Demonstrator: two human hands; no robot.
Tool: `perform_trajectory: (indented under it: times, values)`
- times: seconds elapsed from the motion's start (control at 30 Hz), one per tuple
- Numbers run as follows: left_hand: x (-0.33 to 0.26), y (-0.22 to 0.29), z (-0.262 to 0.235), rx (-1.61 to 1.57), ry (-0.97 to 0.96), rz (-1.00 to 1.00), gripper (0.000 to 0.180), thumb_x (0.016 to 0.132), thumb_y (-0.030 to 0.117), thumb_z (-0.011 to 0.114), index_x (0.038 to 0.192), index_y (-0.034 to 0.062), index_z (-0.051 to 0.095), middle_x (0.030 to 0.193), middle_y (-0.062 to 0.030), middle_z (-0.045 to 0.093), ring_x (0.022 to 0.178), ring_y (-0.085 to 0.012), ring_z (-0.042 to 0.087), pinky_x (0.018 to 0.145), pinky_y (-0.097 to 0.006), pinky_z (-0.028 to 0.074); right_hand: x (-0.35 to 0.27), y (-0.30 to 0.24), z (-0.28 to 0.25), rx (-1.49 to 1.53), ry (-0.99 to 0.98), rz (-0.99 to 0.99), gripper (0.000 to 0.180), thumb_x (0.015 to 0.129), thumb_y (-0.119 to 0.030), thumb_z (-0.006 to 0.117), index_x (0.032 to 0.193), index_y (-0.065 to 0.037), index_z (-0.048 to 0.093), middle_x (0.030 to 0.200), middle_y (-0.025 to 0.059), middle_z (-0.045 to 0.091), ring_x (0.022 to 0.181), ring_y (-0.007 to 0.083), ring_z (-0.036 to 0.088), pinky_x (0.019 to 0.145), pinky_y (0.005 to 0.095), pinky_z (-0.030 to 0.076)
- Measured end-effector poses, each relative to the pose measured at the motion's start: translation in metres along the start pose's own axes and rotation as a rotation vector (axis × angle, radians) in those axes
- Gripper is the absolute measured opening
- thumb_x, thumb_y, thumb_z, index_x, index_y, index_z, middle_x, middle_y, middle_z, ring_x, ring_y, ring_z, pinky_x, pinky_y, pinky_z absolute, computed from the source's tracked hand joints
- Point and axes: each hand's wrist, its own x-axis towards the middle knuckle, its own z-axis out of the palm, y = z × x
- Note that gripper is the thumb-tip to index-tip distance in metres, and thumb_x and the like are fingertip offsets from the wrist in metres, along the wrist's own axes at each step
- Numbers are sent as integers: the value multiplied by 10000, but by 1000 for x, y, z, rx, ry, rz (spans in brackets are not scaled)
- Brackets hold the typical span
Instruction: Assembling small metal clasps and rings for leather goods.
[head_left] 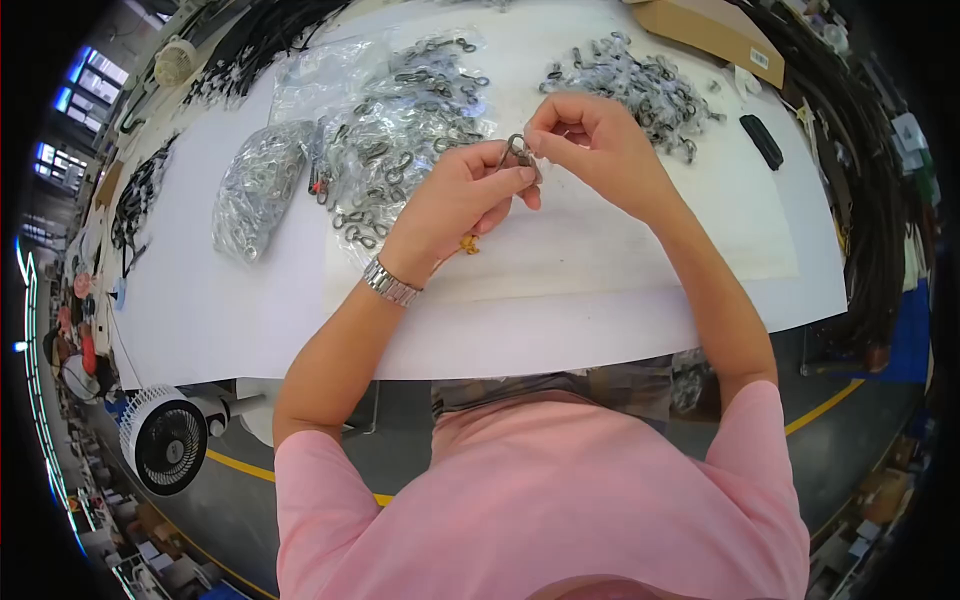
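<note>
My left hand (pixel 450 200) is closed in a pinch on a small dark metal hook clasp (pixel 516 148), its loop standing up between thumb and fingers. Close beside it, my right hand (pixel 600 150) has thumb and forefinger pressed together at the clasp's edge. What those fingertips grip is too small to make out. Left of my hands, many similar metal clasps (pixel 400 160) lie loose over clear plastic wrapping. Beyond my right hand sits another heap of clasps (pixel 640 85), mixed with bits of clear plastic.
A filled clear plastic bag (pixel 262 185) lies on the white tabletop (pixel 560 325) at left, beside a red-and-black tool (pixel 318 185). At right are a black oblong object (pixel 762 142) and a cardboard box (pixel 710 40). Dark cords (pixel 860 200) hang past the right edge; a fan (pixel 170 440) stands lower left.
</note>
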Motion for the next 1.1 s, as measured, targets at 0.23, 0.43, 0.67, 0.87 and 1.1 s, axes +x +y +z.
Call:
perform_trajectory:
  times: [0.23, 0.43, 0.67, 0.87, 1.1]
  values:
    - [1, 9, 4, 221, 100, 10, 174, 985, 174, 623, 1045, 16, 667, 934, -59, 736, 521, -17, 434, 450, -202, 322, 2, -9, 7, -182, 2, -50, 122, 977, -100, 640, 906, -3, 616, 815, 20, 654, 756, 102, 620, 699, 264, 494]
    - [-2, 4, 9, 126, 161, 72, 173, 987, 185, 628, 988, 23, 689, 866, -50, 739, 493, -20, 449, 415, -210, 342, -1, -6, 12, 34, 44, 23, 135, 985, -127, 652, 923, -21, 596, 744, 27, 657, 704, 94, 622, 643, 271, 479]
    - [-2, 2, 13, 31, 151, 70, 172, 1029, 201, 626, 1044, 32, 656, 897, -55, 717, 498, -13, 424, 427, -187, 305, -10, -13, 17, 39, 113, 0, 110, 963, -85, 660, 901, -19, 598, 698, 38, 665, 630, 93, 629, 625, 262, 480]
    - [-3, -2, 7, 132, 167, 85, 154, 1018, 176, 616, 985, 29, 649, 874, -47, 715, 473, -17, 434, 403, -200, 303, -7, -11, 18, 63, 48, 21, 73, 954, -65, 654, 927, -12, 612, 751, 36, 651, 696, 77, 594, 646, 243, 465]
    - [0, -3, 10, 102, 98, 113, 206, 980, 207, 647, 929, 16, 704, 789, -43, 724, 474, -31, 474, 401, -220, 337, -5, -5, -11, 68, -36, 125, 104, 981, -114, 648, 946, -18, 634, 810, -17, 622, 732, 54, 570, 670, 239, 479]
